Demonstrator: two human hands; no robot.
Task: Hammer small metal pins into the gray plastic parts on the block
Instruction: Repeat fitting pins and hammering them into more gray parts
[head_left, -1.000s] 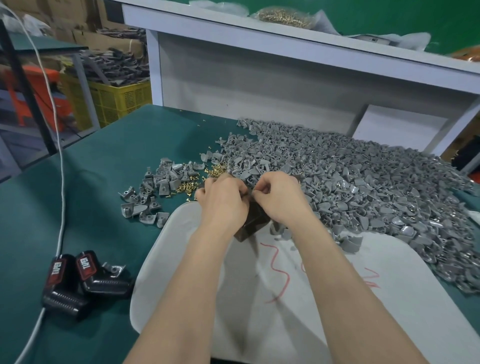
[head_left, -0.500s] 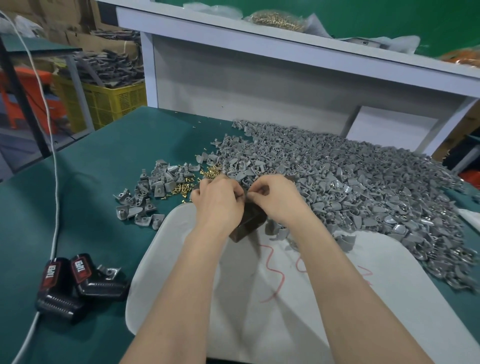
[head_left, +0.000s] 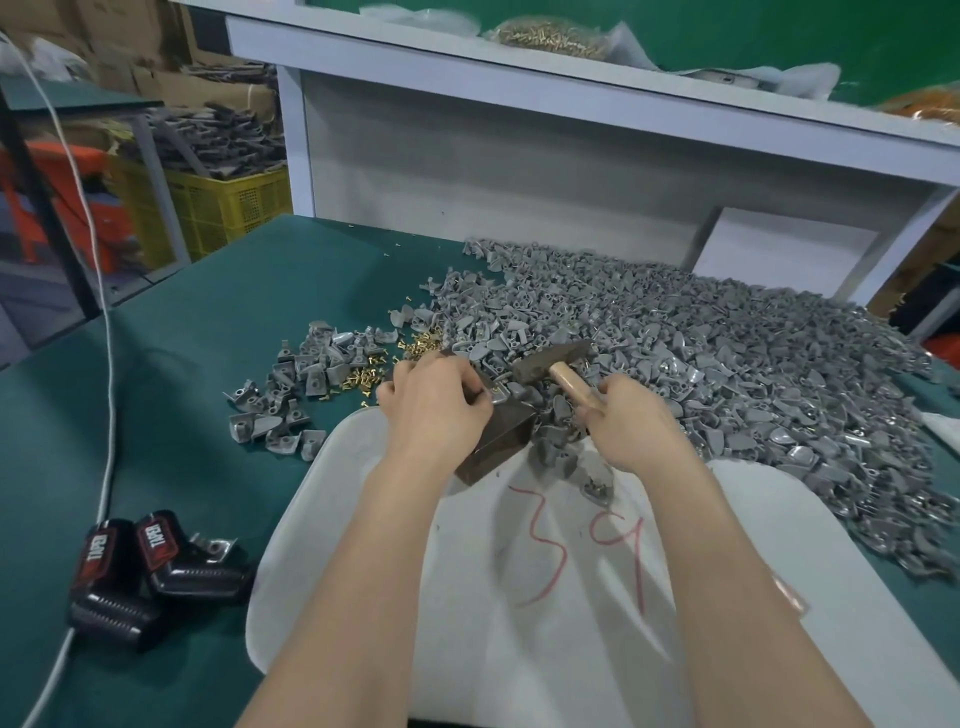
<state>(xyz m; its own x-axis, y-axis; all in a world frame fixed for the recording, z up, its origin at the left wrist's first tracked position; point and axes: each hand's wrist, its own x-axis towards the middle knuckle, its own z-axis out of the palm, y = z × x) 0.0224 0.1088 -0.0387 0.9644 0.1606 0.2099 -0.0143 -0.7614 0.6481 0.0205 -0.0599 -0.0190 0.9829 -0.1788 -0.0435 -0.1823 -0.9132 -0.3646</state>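
Green table (head_left: 182, 338), white board (head_left: 519, 649) with red scrawl; yellow crate (head_left: 234, 208) behind. Black tools (head_left: 156, 577), labels unclear. My left hand (head_left: 436, 410) grips block (head_left: 506, 434); right hand (head_left: 631, 428) grips hammer (head_left: 550, 358).

Your left hand (head_left: 434, 410) covers most of the block (head_left: 501, 441) top. Only a sliver of the gray part (head_left: 498, 400) shows there, and a pin on it is too small to tell. Hammer (head_left: 550, 358) head blurred, handle end hidden in your right hand (head_left: 631, 423). Pile (head_left: 727, 353) cut off at the right edge.

A green wall (head_left: 727, 31) rises behind the white shelf (head_left: 571, 88).
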